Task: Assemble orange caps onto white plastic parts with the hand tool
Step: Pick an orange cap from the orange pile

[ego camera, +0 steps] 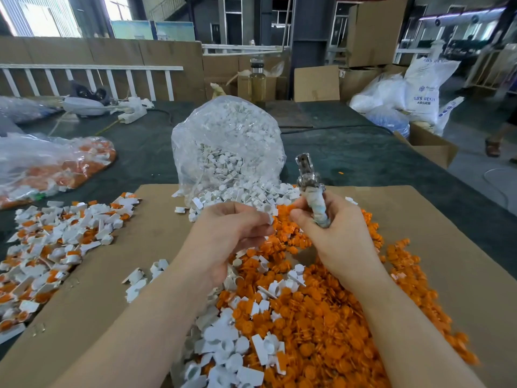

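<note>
- Above the cardboard sheet (419, 225): right hand (333, 228) grips hand tool (310, 189) upright, apparently pinching an orange cap (296, 210).
- Left hand (232, 228) pinches white part (270, 218) beside it, ready for mating.
- Orange caps (321, 317) heaped below, bag of white parts (228, 152) behind: both within reach.

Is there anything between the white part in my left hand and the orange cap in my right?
Nothing visible. The left hand pinches a white part at its fingertips, and the right hand, gripping the tool, holds an orange cap just beside it. Only a small open gap separates them.
</note>
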The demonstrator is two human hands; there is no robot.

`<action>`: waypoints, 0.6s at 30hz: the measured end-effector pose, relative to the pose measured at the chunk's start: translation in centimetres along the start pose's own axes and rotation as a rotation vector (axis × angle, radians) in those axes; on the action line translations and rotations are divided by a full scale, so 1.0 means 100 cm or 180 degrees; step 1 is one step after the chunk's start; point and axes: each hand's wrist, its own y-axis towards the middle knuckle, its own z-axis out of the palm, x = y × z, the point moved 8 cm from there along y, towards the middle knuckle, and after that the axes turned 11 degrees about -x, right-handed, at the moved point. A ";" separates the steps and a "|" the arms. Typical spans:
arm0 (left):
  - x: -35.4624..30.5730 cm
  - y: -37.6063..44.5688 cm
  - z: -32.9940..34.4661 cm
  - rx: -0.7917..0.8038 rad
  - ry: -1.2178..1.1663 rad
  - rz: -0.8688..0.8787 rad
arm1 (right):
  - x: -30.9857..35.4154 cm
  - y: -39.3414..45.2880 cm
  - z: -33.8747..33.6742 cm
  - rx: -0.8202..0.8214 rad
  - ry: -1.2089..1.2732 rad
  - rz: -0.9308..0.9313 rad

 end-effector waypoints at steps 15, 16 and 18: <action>0.002 -0.017 0.016 0.0110 -0.0470 -0.0072 | 0.008 -0.006 0.003 -0.0290 0.0062 -0.0306; 0.002 -0.018 0.016 0.0080 -0.0459 -0.0035 | 0.008 -0.006 0.003 -0.0319 0.0000 -0.0320; 0.001 -0.018 0.014 -0.0030 -0.0373 0.0112 | 0.008 -0.006 0.003 -0.0372 -0.0111 -0.0347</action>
